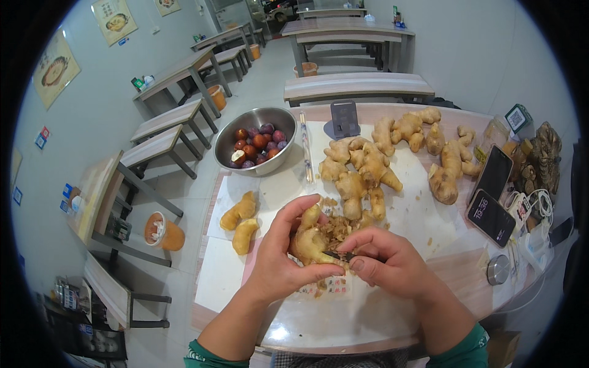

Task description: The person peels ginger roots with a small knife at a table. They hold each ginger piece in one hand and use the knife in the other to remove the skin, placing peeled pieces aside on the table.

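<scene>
A partly peeled ginger root [306,241] is gripped in my left hand [280,257], its pale flesh showing on one lobe. My right hand [391,264] pinches a small dark blade [338,255] against that lobe; the blade's handle is hidden by my fingers. Brown ginger peelings [340,230] lie in a heap behind and under the hands. Just beyond them sits a pile of unpeeled ginger [363,170], with more unpeeled ginger [445,172] to the right. Two peeled ginger pieces [244,235] rest on paper at the left.
A steel bowl [221,158] of plums and other brown-red fruit stands back left, beside wrapped chopsticks [305,147]. Behind the ginger is a grey phone stand [344,120]. At the right are two phones [491,216], cables [543,207], a round metal lid [499,270] and a glass jar [494,133].
</scene>
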A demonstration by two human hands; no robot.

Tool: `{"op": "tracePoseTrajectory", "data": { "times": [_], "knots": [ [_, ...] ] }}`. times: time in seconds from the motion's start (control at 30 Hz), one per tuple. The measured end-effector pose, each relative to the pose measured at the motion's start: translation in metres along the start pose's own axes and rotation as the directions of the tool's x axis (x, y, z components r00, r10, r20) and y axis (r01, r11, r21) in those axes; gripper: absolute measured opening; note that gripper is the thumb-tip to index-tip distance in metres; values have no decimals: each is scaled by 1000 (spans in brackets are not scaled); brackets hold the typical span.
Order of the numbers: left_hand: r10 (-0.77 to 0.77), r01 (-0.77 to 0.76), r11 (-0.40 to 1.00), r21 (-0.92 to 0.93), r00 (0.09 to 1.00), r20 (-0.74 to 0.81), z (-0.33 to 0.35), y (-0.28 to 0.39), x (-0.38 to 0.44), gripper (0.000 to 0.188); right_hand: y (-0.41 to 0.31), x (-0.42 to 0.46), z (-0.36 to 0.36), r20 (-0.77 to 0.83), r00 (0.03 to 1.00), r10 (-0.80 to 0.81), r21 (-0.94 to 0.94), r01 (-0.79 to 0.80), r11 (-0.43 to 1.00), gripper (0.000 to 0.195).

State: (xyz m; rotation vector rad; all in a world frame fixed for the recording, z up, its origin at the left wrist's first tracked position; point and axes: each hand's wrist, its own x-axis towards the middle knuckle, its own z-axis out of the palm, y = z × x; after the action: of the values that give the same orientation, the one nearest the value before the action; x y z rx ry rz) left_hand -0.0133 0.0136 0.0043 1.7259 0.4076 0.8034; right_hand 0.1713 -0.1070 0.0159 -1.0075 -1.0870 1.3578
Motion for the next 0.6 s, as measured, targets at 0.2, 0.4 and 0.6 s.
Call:
{"op": "tracePoseTrajectory", "data": {
  "times": [0.2,0.4,0.6],
  "knots": [
    [6,-6,1000,-5,996,88,2,-2,0,96,-1,1,-7,77,994,77,48,-81,996,26],
    [80,-69,965,-252,996,33,8,-8,3,97,15,5,20,-188,974,-127,-122,105,987,28],
    [64,-78,869,-489,997,-46,20,-5,4,100,9,-1,18,-212,977,-35,185,75,980,23]
  ]
}}
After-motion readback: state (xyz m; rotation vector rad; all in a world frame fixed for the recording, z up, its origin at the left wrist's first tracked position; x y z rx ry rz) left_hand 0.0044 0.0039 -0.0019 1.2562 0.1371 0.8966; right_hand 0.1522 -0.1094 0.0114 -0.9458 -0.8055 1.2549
